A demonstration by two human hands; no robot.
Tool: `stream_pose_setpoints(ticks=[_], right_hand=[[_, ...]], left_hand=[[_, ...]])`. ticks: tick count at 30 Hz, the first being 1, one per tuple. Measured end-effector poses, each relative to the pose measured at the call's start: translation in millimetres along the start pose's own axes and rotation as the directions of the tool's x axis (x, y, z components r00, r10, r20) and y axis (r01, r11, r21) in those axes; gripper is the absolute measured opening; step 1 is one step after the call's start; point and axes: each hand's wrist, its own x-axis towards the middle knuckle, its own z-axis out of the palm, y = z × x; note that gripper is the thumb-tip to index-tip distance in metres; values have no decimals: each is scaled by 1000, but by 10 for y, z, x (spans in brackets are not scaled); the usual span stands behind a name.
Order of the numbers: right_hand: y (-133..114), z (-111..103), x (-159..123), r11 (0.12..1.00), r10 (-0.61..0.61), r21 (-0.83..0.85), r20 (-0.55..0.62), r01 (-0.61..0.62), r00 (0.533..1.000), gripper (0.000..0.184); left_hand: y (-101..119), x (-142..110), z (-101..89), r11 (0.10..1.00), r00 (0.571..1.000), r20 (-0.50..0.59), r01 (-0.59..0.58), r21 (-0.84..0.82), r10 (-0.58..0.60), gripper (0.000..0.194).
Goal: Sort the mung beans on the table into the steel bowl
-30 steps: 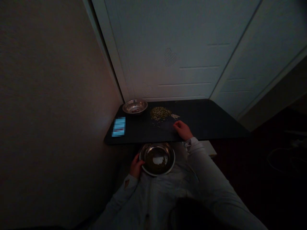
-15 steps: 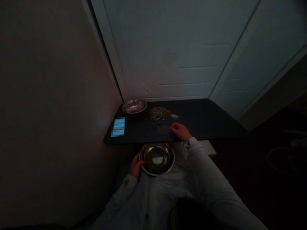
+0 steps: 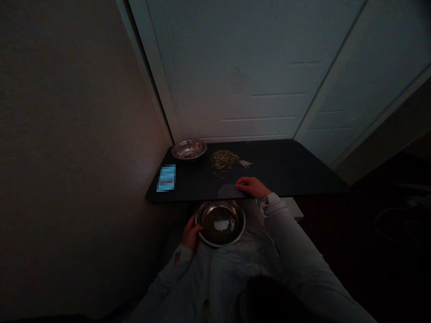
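A shiny metal bowl (image 3: 220,241) rests on my lap just below the table edge, with small greenish grains or seeds in its bottom. My left hand (image 3: 191,234) grips its left rim, thumb over the edge. Low over the dark tabletop, my right hand (image 3: 253,186) pinches a thin, rounded grey-purple scraper (image 3: 230,191) near the front edge. Beyond it lies a pile of mixed green and pale seeds (image 3: 225,159), a few of them scattered toward me. A small heap of whitish pieces (image 3: 245,163) touches the pile's right side.
A second metal bowl (image 3: 189,150) stands at the table's back left. In front of it lies a pixelated light-blue item (image 3: 166,178). The dark table (image 3: 296,168) meets a white panelled door (image 3: 269,72) behind and a wall (image 3: 84,134) on the left.
My right hand has drawn the scraper slightly toward me and left, to the table's front edge. My left hand and the lap bowl have stayed put.
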Motion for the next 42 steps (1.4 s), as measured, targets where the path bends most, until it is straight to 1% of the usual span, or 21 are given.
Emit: stream_pose_setpoints(ticks=[6,7,9,10,12,14,17,19,20,21,23,26,30,33,35,38,42], right_hand=[[-9,-18,1,990,4,142,60,-12,998,26],[-1,-19,4,987,-6,160,54,-2,999,25],[15,-19,16,982,-22,190,-20,26,1000,24],[20,-18,25,978,-18,206,-85,35,996,23],[16,-13,51,971,32,237,-227,24,973,21],[-6,-4,89,969,109,246,-327,-27,939,20],[-39,26,170,981,170,159,-447,-109,878,16],[-36,55,229,987,159,86,-511,-134,845,11],[-25,70,255,988,150,63,-523,-138,839,9],[-11,86,276,989,146,54,-517,-138,843,9],[22,116,299,991,131,53,-477,-121,869,9],[46,143,287,995,98,59,-433,-81,896,13],[17,146,248,998,70,23,-419,-66,905,19],[-7,137,232,997,55,-21,-413,-70,909,20],[-4,130,228,998,43,-27,-384,-57,923,20],[28,121,229,999,18,32,-320,-9,947,19],[77,115,240,988,20,151,-309,28,951,17]], left_hand=[[-21,18,-19,999,999,6,-33,36,33,45],[-28,24,-26,998,999,9,-42,39,41,45],[-41,35,-38,997,998,4,-60,44,59,45],[-46,38,-44,997,998,-2,-66,47,66,45],[-50,42,-50,996,997,-4,-70,58,71,45],[-47,41,-52,995,998,4,-69,68,69,44],[-38,38,-48,995,998,14,-64,77,63,44],[-34,37,-45,995,998,11,-66,76,65,44],[-34,37,-44,995,998,7,-68,73,68,44],[-35,37,-43,995,997,2,-72,70,72,44],[-38,35,-41,995,997,-2,-72,66,72,44],[-47,32,-39,997,998,-10,-56,60,57,44],[-59,31,-41,998,999,-28,-44,35,45,44],[-60,34,-45,998,998,-22,-52,35,53,44],[-56,35,-45,997,998,-10,-58,45,58,43],[-47,33,-40,997,998,-4,-60,43,60,43],[-35,22,-30,998,999,-10,-46,41,47,44]])
